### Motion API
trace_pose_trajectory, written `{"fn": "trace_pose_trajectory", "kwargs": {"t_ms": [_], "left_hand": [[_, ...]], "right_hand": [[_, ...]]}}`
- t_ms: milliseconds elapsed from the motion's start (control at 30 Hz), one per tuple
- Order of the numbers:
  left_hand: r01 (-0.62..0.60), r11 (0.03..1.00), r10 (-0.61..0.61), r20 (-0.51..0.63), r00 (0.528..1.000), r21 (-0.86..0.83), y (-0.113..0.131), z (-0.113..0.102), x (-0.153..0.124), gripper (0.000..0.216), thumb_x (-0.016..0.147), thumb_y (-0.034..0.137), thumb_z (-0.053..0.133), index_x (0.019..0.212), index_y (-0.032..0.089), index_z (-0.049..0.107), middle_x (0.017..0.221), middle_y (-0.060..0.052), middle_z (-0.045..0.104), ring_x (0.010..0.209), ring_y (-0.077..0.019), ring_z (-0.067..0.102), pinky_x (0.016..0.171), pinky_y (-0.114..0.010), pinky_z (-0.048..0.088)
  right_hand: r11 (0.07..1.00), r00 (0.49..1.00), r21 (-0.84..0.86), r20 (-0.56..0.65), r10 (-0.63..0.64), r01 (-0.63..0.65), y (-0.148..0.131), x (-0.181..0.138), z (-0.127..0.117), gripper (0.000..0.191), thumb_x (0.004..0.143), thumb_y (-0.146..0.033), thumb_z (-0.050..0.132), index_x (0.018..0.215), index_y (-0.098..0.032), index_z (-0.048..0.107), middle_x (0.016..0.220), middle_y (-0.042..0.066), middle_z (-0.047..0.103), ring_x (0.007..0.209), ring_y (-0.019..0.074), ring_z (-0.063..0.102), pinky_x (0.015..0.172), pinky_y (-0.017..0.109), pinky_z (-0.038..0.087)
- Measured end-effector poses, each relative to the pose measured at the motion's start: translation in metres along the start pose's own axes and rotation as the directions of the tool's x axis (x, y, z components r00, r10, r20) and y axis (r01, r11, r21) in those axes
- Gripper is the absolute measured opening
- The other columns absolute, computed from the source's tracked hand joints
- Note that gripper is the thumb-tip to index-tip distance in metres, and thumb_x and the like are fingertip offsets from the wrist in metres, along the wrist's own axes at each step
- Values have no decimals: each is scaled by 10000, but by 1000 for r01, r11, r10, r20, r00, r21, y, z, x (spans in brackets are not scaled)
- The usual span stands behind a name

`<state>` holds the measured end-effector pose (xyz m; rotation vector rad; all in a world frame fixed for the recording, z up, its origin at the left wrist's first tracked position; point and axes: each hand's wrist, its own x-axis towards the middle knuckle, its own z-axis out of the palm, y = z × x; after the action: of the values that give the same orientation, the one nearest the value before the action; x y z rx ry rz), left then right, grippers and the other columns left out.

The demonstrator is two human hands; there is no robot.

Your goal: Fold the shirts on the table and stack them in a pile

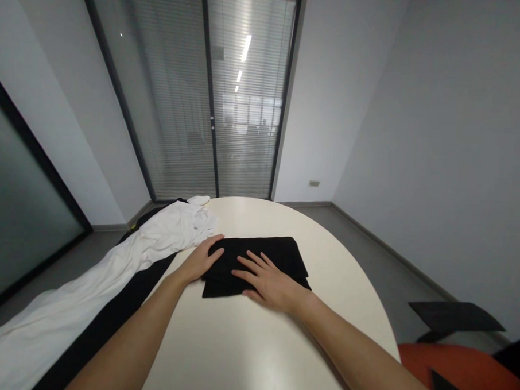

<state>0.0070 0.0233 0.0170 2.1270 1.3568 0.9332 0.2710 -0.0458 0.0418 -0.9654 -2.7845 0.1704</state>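
A folded black garment (278, 254) lies flat near the middle of the white round-ended table (327, 244). My left hand (199, 261) rests at the garment's left edge, thumb over its top corner, fingers apart. My right hand (267, 282) lies palm down on the garment's front part, fingers spread and pointing left. Neither hand grips the cloth; both press flat on it.
A pile of white clothing (163, 231) stretches along the table's left side over a black cloth (108, 320). An orange chair (463, 370) with a black armrest (455, 315) stands at the right. Glass doors with blinds (212, 95) are beyond the table's far end.
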Motion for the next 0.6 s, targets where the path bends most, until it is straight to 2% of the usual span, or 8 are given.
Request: {"fn": "trace_pose_trajectory", "kwargs": {"t_ms": [167, 267, 400, 500, 600], "left_hand": [[-36, 999, 38, -76, 996, 27, -7, 6, 1, 468, 916, 474, 472, 1240, 168, 617, 1321, -104, 628, 1261, -241, 540, 1141, -397, 344], [44, 999, -46, -91, 995, -16, -3, -1, 2, 470, 947, 513, 383, 1079, 185, 692, 1164, -82, 707, 1137, -248, 611, 1053, -375, 414], [169, 985, -170, -134, 976, -21, 1, -7, 1, 601, 961, 569, 282, 735, 194, 693, 774, -61, 723, 814, -241, 660, 820, -334, 476], [175, 983, -177, -44, 983, -50, 9, -3, -1, 639, 957, 585, 285, 559, 201, 605, 582, -46, 647, 629, -202, 614, 693, -301, 451], [59, 998, -59, 120, 991, 0, 24, 8, -4, 570, 928, 560, 403, 533, 189, 577, 505, -8, 577, 527, -153, 530, 600, -272, 388]], "right_hand": [[998, 999, -29, 13, -52, 52, 0, 0, -5, 524, 957, -340, 519, 1469, -253, 449, 1582, 94, 354, 1496, 316, 203, 1183, 584, 213], [995, 994, -16, 34, -100, 101, 7, 0, -13, 504, 870, -203, 589, 1372, -238, 554, 1530, 85, 443, 1451, 280, 332, 1183, 500, 276], [995, 995, 12, 8, -96, 96, 27, -8, -27, 433, 771, -101, 611, 1172, -252, 666, 1434, 51, 559, 1377, 250, 452, 1151, 443, 335], [1000, 999, -12, -43, -9, 8, 50, -22, -42, 411, 732, -40, 571, 1055, -260, 699, 1353, 39, 617, 1341, 261, 480, 1113, 452, 359], [981, 975, -51, -135, 176, -185, 79, -40, -51, 475, 696, -13, 550, 1083, -249, 691, 1295, 74, 627, 1224, 268, 552, 1016, 406, 425]]}}
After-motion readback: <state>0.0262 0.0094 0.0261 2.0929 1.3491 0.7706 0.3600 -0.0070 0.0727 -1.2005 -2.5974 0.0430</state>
